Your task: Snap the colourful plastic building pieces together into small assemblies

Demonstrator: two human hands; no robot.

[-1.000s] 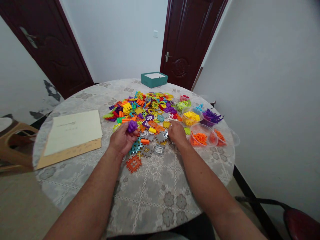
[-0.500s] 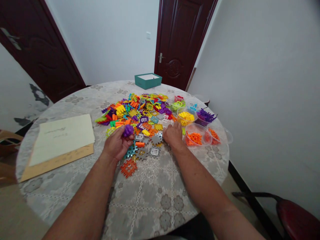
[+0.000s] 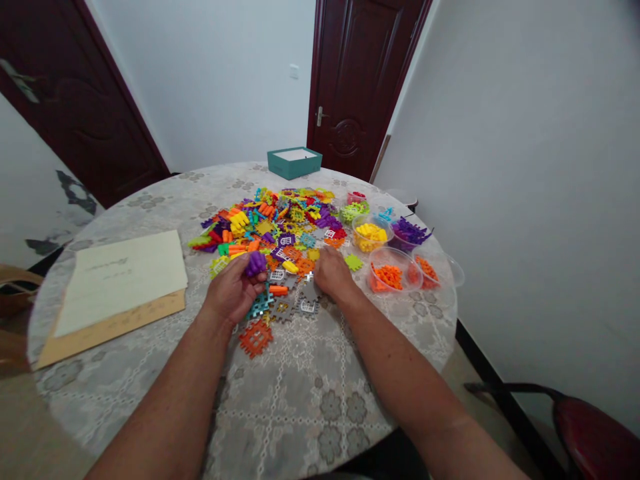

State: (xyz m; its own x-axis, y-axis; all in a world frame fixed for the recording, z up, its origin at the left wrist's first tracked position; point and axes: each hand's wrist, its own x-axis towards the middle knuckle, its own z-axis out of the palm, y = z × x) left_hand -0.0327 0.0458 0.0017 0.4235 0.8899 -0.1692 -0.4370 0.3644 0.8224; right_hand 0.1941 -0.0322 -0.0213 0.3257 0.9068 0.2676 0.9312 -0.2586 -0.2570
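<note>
My left hand (image 3: 233,287) is closed around several purple plastic building pieces (image 3: 257,263), held over the near left side of the pile. My right hand (image 3: 332,272) is curled with its fingertips down at the right side of the pile; what they hold, if anything, is hidden. Just below it lies a grey notched tile (image 3: 311,291). A lime-green tile (image 3: 354,263) lies to its right. In front of my left hand are an orange square window tile (image 3: 257,338) and a teal tile (image 3: 261,305). An orange peg-like piece (image 3: 279,291) sits between my hands.
Clear tubs with orange pieces (image 3: 388,277), yellow pieces (image 3: 371,233) and purple pieces (image 3: 411,231) stand on the right. A teal box (image 3: 294,164) is at the back. Paper (image 3: 120,283) on a brown board lies left. A red chair (image 3: 595,437) is at lower right.
My right hand has moved a little left and nearer to me, uncovering the lime-green tile. A grey tile beneath it has shifted. My left hand still holds the purple pieces.
</note>
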